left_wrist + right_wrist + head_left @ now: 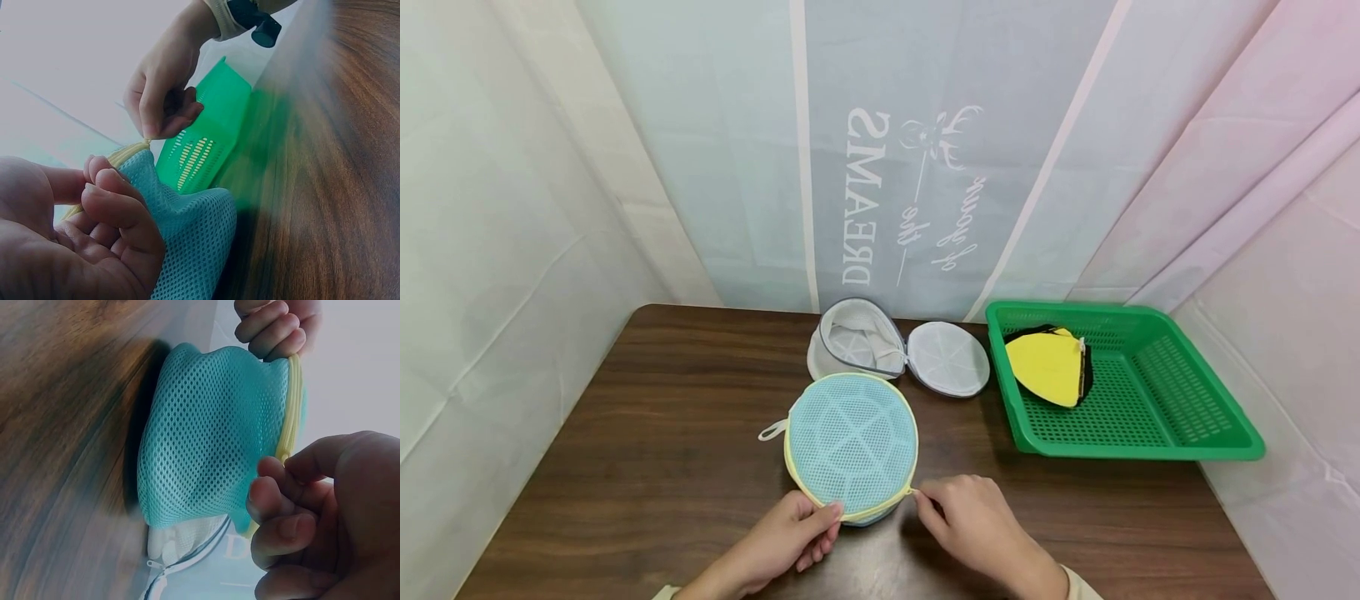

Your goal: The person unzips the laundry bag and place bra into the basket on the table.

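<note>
A round blue mesh laundry bag with a yellow zipped rim stands on the table, its lid facing up. My left hand pinches the yellow rim at the front between thumb and fingers. At the front right of the rim, my right hand pinches the small zipper pull. The right wrist view shows the bag's mesh side bulging below the yellow zipper, which looks closed between the two hands. A white loop sticks out at the bag's left.
Behind the blue bag lies a white mesh bag with a grey rim, its round lid flipped open to the right. A green basket at the back right holds a yellow and black piece. Curtains hang behind the brown table.
</note>
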Demonstrator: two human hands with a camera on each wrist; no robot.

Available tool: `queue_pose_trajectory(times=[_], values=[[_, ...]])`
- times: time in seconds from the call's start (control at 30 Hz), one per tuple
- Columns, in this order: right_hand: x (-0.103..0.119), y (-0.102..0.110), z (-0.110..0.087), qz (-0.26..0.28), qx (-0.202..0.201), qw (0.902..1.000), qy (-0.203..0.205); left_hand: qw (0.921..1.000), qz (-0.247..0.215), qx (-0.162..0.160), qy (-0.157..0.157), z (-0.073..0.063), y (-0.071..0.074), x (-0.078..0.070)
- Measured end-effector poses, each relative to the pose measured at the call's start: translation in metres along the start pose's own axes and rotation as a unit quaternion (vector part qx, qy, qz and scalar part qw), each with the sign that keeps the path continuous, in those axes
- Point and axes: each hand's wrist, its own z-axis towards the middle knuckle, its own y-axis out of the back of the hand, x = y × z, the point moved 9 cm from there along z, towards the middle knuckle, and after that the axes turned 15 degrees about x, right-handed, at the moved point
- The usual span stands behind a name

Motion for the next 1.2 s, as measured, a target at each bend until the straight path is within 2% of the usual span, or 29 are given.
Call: queue_pose_trajectory(times=[0.4,0.73,1.2], values=[[-0.011,0.007,0.0,-0.009,-0.039,0.9991,-0.016,1.0,-0.002,0.0,0.002,0.0,-0.001,0.0],[-0.021,0.006,0.006,-0.008,-0.034,0.9986,-0.041,1.0,-0.004,-0.003,0.0,0.0,0.0,0.002],[-0.034,0.011,0.012,-0.016,-0.056,0.9953,-0.077,1.0,-0.003,-0.006,0.002,0.0,-0.001,0.002]])
